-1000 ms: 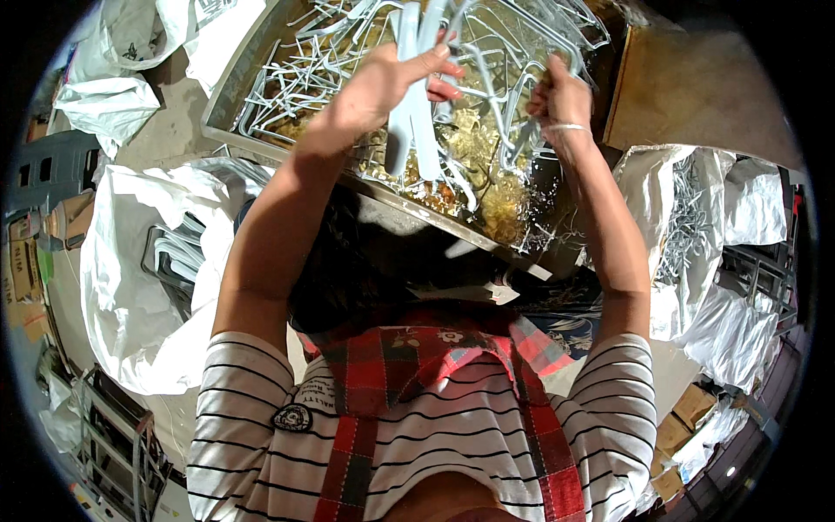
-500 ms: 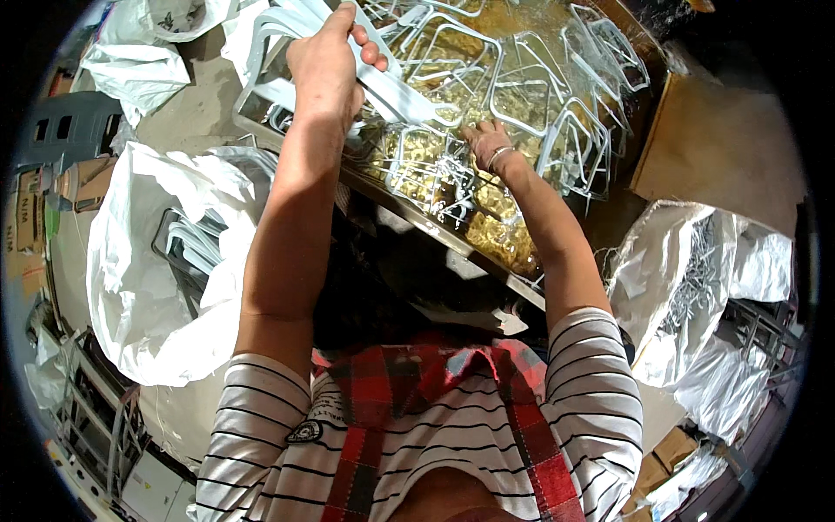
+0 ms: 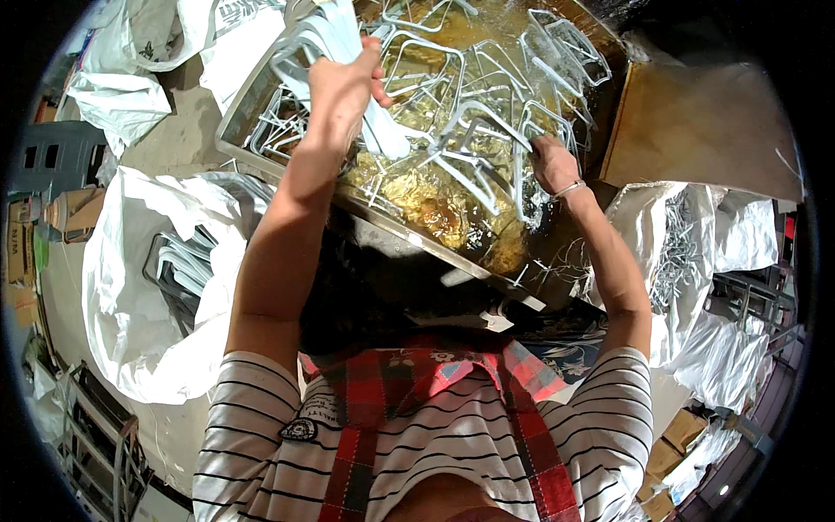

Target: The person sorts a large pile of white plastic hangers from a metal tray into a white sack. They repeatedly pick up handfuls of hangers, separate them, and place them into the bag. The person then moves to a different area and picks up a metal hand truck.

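Note:
My left hand is closed round a stack of pale grey plastic frames, held slanting over a metal tank of rippling, yellowish water. At the tank's right part, my right hand is closed at the end of a loose bent pale frame, raised partly out of the water. More such frames float or lie in the water, tangled, behind and between my hands. Thin white plastic bits gather in the tank's left corner. My right fingertips are partly hidden.
At left, an open white sack holds stacked grey frames. At right, another sack holds thin grey scraps. A brown cardboard sheet stands beyond the tank's right end. Metal racks stand at lower left.
My right hand has moved right and come up from the water with fingers closed on a frame. Several loose frames have shifted with it. The left hand still grips its stack.

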The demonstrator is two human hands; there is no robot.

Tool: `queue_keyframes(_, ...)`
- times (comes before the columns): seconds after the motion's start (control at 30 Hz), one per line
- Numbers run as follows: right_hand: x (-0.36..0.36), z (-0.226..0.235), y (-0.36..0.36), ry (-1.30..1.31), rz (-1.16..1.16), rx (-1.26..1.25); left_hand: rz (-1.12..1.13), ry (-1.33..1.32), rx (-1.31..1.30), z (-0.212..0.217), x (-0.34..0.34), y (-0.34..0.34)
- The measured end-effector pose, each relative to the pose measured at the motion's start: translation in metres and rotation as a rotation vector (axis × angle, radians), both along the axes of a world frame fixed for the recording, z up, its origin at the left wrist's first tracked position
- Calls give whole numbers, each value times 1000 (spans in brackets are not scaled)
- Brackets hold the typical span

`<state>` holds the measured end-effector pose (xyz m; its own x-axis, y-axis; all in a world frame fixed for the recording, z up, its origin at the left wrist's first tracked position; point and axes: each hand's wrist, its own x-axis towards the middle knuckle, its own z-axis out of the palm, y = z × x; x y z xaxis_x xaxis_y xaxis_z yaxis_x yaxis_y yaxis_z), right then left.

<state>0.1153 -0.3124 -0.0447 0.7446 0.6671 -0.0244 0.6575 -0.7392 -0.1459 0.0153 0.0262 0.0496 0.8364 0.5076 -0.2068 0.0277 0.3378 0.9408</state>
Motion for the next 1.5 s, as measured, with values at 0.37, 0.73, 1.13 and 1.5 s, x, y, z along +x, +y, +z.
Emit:
queue_keyframes(0.37, -32, 58, -9, -52, -252, 663, -333, -42, -97, -44, 5, -54)
queue_keyframes(0.73, -27, 58, 18, 477, -337, 1172, -614, -231, 110, -48, 19, -58)
queue_keyframes(1.13, 3, 47, 8, 64, -399, 1090, -288, 248, 423, -28, 20, -38)
queue_keyframes(1.5, 0, 38, 5, 610, -473, 1169, -437, 144, 399, -21, 14, -32)
